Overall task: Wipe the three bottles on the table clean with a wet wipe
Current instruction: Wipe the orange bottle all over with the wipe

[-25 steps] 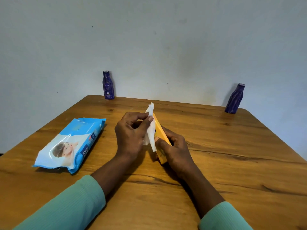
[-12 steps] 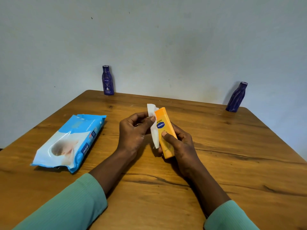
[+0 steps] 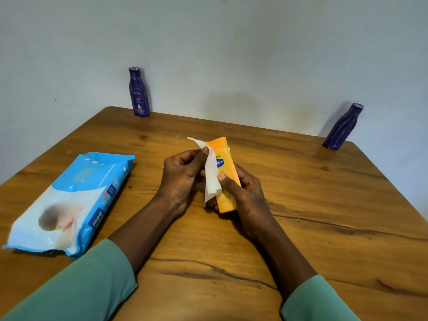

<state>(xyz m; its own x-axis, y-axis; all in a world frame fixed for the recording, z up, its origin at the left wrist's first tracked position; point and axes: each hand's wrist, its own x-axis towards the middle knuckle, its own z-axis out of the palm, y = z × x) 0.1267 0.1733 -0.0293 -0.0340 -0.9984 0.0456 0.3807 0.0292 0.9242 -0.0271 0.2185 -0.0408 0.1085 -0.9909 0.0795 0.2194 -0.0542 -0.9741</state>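
Yellow plastic marks the bottle (image 3: 225, 158) held between both hands, raised just above the middle of the bench (image 3: 301, 205). The right hand (image 3: 247, 193) grips the bottle's nearer half from the right, its thumb across the front face and its fingers curled behind. The left hand (image 3: 180, 177) sits close on the bottle's left, fingers curled, pinching a white wipe (image 3: 211, 172) and pressing it against the bottle's left edge. The wipe runs along that side as a long folded strip. One corner sticks out past the far end and the other end hangs down by the right thumb.

The bottle is flat-sided and tilted, its far end pointing away from the person. A blue oval label shows on its front, partly covered by the wipe. Which end carries the cap cannot be told.

Two dark blue bottles stand well apart at the back edge of the bench against the pale wall. One (image 3: 138, 92) is at the left corner, upright, with white print on its front. The other (image 3: 342, 127) is at the right corner, with a twisted, ribbed surface, and it looks tilted in the wide view. All three bottles are opaque, so their contents are hidden.

On the left of the bench, near the left forearm, a blue and white wipe pack (image 3: 69, 200) lies flat. Its contents cannot be seen. Both wrists come out of green sleeves.
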